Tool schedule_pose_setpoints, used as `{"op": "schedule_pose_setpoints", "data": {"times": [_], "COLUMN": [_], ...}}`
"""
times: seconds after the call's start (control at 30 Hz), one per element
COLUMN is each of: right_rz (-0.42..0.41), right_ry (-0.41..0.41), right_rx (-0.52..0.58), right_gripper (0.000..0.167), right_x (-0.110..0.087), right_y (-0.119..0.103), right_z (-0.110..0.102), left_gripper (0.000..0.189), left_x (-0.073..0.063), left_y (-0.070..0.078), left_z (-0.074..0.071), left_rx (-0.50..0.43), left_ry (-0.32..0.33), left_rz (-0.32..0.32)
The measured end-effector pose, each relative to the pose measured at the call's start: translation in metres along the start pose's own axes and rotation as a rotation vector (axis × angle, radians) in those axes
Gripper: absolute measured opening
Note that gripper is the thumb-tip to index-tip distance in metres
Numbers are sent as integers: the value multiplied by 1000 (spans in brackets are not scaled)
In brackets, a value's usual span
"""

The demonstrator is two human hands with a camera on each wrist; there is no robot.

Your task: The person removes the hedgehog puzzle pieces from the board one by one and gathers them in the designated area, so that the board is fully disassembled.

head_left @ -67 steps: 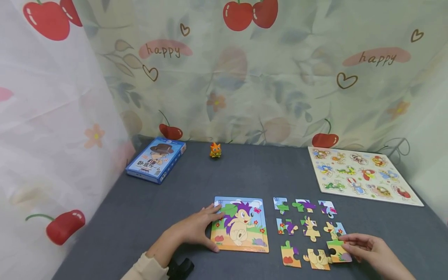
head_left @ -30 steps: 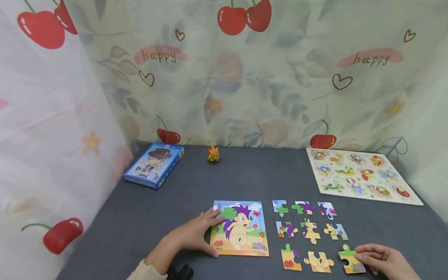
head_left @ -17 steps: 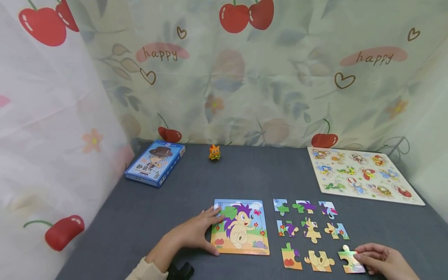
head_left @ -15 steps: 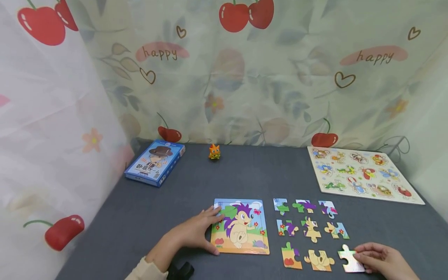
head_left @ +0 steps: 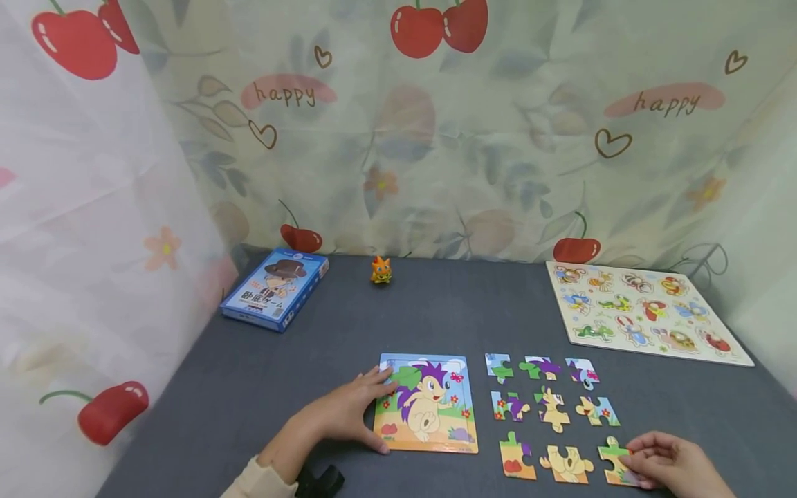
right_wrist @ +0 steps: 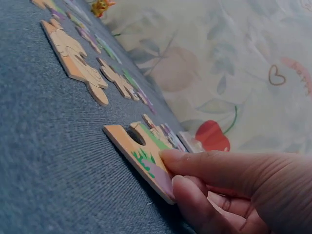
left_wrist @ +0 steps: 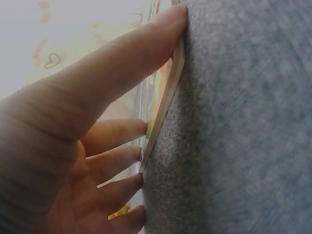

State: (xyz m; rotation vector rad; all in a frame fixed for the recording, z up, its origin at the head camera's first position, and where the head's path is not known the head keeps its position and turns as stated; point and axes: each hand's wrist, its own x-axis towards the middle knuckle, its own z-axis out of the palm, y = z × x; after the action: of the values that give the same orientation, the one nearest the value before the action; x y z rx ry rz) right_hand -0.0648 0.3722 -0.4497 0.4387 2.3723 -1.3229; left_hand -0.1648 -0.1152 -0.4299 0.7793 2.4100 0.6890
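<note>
My left hand (head_left: 349,408) rests with spread fingers along the left side of a square hedgehog picture board (head_left: 429,443). In the left wrist view, the thumb (left_wrist: 131,53) lies on the wooden edge, with the other fingertips along it farther off. My right hand (head_left: 675,460) pinches the right side of a corner jigsaw puzzle piece (head_left: 615,470) showing green grass and a purple patch. The right wrist view has this piece (right_wrist: 134,153) close over the dark cloth, between thumb and fingers. To its left lies a beige puzzle piece (head_left: 565,467) with an orange bottom.
Several other puzzle pieces (head_left: 554,408) lie in spaced rows right of the board. Behind them is an insect picture board (head_left: 647,311). A blue box (head_left: 274,290) and a small orange figurine (head_left: 382,270) stand at the back, before a printed curtain (head_left: 436,159).
The corner piece in my right hand has moved right, away from its neighbours, then slightly back left. It tilted and caught the light; its picture shows again now. My left hand stays put.
</note>
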Motion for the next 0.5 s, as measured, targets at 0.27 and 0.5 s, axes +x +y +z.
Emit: {"op": "schedule_pose_setpoints", "data": {"times": [0.27, 0.5], "right_rz": [-58, -36], "right_ry": [-39, 16], "right_rx": [-40, -88], "right_gripper": [35, 30], "right_x": [-1, -1], "right_y": [1, -3], "right_z": [-2, 3], "left_gripper": [89, 89], "left_x": [1, 1], "left_y": [0, 0], "left_z": [1, 1], "left_rx": [9, 4], "left_ry": [2, -4], "left_rz": [-7, -15]}}
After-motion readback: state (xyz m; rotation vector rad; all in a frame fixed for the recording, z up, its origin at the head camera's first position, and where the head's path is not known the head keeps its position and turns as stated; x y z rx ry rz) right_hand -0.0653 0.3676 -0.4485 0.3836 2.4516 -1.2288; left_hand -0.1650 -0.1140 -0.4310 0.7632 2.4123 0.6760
